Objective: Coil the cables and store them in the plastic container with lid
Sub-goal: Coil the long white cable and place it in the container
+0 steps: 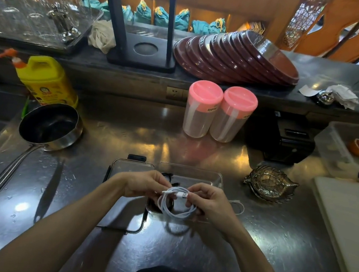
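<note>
A white cable (176, 208) hangs as a coil of a few loops between my hands, its USB plug lying across the top. My left hand (146, 186) pinches the coil's upper left side. My right hand (208, 202) grips its right side near the plug. Just behind and below my hands stands the clear plastic container (209, 175), uncovered, with a black cable (170, 177) partly visible inside. Its clear lid (129, 167) lies flat on the counter to the left, partly under my left wrist. Another white cable (238, 206) trails on the counter right of my right hand.
A saucepan (50, 125) with a long handle and a knife (48, 192) lie left. Two pink-lidded jars (218, 113) stand behind. A metallic leaf dish (270, 183), a black box (285, 142) and a white cutting board (347, 224) sit right. Stacked brown plates (236, 56) rest on the shelf.
</note>
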Available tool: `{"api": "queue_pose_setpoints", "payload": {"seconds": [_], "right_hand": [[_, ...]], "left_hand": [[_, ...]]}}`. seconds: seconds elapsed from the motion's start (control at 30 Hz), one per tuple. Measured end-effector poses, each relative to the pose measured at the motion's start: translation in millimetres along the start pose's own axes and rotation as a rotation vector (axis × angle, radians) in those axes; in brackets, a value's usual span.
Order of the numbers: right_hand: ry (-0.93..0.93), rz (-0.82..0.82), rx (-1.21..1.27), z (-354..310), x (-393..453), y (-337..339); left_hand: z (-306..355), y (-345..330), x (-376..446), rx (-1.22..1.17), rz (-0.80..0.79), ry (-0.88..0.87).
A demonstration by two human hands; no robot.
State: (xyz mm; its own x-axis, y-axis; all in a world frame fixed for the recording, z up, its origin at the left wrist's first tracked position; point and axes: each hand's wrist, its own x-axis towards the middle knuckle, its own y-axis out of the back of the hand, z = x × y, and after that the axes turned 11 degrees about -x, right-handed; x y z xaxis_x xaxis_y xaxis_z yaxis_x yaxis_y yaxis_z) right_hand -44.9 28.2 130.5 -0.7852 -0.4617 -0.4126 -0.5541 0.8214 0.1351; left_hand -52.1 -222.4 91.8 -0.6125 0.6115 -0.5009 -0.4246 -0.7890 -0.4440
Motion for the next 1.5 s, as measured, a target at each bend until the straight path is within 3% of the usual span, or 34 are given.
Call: {"api": "queue_pose_setpoints", "payload": {"seconds": [0.37,0.5,0.67,0.77,0.87,0.97,1.2,1.5], "right_hand": [[0.080,0.089,-0.025,-7,-1,1],[0.150,0.113,-0.033,-14,-5,-4],[0.124,0.141,-0.084,-14,-4,-6],[0.135,0.174,-0.253,-5,-1,-4],[0.146,0.116,-0.405,0,-1,-4],[0.130,0.120,-0.324,4,0,-4],[-0.044,0.128,-0.072,15,15,2],[0.020,0.096,-0.072,12,18,2]], "left_hand": [[-26,-37,28,-0.213,0.323,-0.304],[-24,-49,27,-0.222,0.375,-0.384],[-27,-42,14,-0.435,0.189,-0.276],[-24,-40,2,-0.591,0.092,-0.191],[-16,-44,-2,-0.273,0.168,-0.171],[-17,-44,4,-0.072,0.302,-0.209],[-25,-44,16,-0.194,0.411,-0.268],[-27,-55,28,-0.196,0.326,-0.268]]}}
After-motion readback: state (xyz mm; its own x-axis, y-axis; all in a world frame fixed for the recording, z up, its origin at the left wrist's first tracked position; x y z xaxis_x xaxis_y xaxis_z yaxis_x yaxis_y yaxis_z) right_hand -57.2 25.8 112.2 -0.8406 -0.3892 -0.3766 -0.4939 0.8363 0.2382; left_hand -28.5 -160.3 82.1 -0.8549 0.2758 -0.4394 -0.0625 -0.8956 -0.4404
